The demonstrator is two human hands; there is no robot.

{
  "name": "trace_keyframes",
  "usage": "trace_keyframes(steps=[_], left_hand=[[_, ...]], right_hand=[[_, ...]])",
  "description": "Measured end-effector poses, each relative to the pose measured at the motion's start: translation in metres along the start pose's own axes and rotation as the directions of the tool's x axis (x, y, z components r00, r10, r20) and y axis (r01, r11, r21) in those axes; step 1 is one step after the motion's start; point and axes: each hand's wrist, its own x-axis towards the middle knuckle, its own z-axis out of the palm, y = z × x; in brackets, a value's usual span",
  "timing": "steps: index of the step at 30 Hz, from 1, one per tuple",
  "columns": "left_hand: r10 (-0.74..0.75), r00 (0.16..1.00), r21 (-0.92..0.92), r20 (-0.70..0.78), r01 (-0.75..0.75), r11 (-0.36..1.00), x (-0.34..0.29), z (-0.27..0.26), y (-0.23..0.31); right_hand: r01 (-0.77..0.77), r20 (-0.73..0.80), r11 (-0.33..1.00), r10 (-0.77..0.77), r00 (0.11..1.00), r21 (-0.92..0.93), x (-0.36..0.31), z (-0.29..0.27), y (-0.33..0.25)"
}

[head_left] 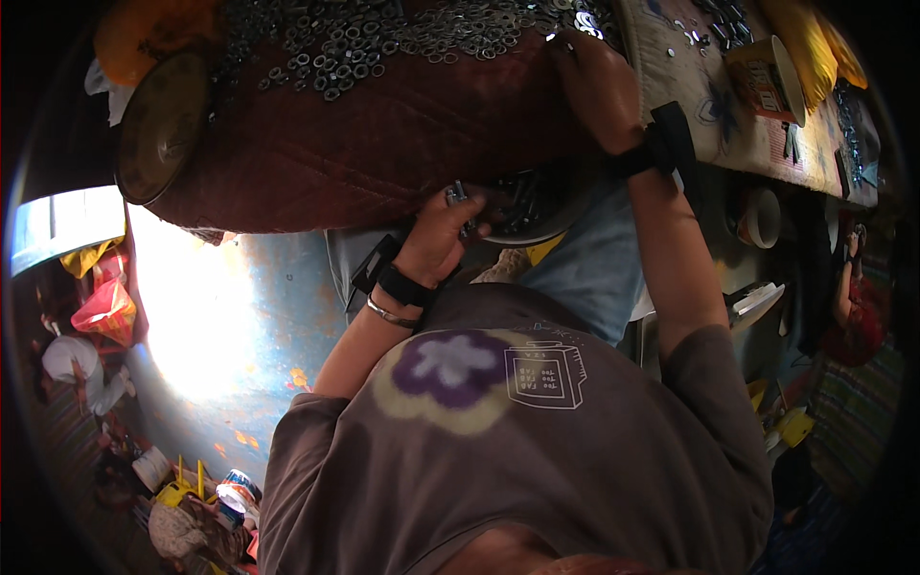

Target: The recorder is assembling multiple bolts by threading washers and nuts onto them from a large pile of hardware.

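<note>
My left hand (439, 233) is held near the front edge of the red-covered table (316, 163), closed around a small silvery bolt-like metal piece (460, 197). Just right of it, a round pan (541, 230) of dark metal parts sits partly under the table edge, above my lap. My right hand (599, 86) reaches over the table's far right, fingers bent together beside a spread of flat washers (470, 36); anything between the fingertips is too small to make out. Left of the washers lie many hex nuts (335, 62).
A round metal dish (165, 129) stands at the table's left end. On the pale-covered table at right are a paper cup (767, 79), yellow bags (805, 48) and more metal pieces. A white cup (759, 218) sits below that table. Other people are at both sides.
</note>
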Motion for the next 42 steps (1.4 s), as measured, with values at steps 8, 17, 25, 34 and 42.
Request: trace_keyframes(steps=[8, 17, 25, 34, 42], left_hand=[[0.057, 0.964, 0.160, 0.259, -0.101, 0.982, 0.008, -0.007, 0.000], [0.171, 0.932, 0.281, 0.321, -0.266, 0.922, -0.004, 0.011, 0.019], [0.162, 0.934, 0.365, 0.319, -0.279, 0.888, -0.014, 0.011, 0.018], [0.168, 0.931, 0.357, 0.325, -0.285, 0.890, -0.009, 0.000, 0.010], [0.182, 0.926, 0.456, 0.330, -0.325, 0.829, -0.005, 0.003, 0.010]], right_hand=[[0.075, -0.011, 0.996, -0.076, 0.997, -0.050, -0.007, 0.006, 0.008], [0.054, 0.125, 0.860, -0.136, 0.983, 0.508, -0.073, -0.012, -0.059], [-0.206, 0.387, 0.756, -0.067, 0.920, 0.621, -0.096, -0.018, -0.077], [0.074, 0.230, 0.831, -0.237, 0.944, 0.552, -0.113, -0.021, -0.075], [-0.447, 0.526, 0.550, 0.016, 0.850, 0.705, -0.107, -0.025, -0.072]])
